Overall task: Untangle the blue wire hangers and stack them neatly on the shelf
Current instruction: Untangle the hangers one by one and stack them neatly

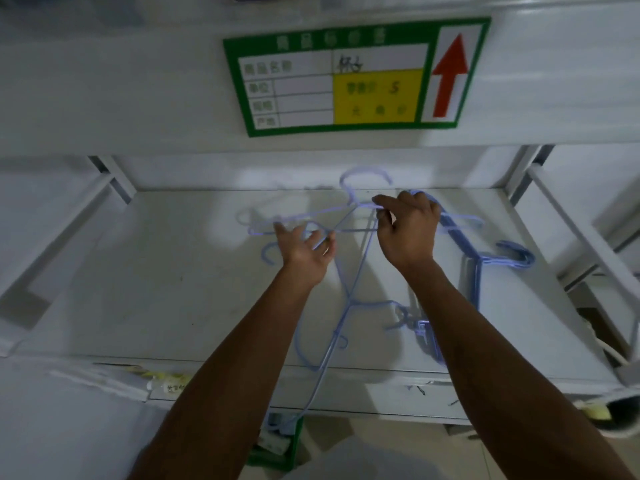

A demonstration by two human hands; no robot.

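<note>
Several blue wire hangers lie tangled on the white shelf (166, 278). One raised hanger (349, 188) has its hook pointing toward the back wall. My right hand (408, 230) pinches its wire just right of the neck. My left hand (304, 247) grips the left arm of that hanger with curled fingers. Another tangled hanger (346, 306) runs from under my hands over the shelf's front edge. A neat stack of hangers (474, 258) lies on the shelf's right side, partly hidden by my right forearm.
A green, yellow and white label with a red arrow (356, 77) hangs on the upper shelf's front, just above my hands. White shelf uprights (114, 178) stand at both sides. Packaged goods (166, 379) sit below the front edge.
</note>
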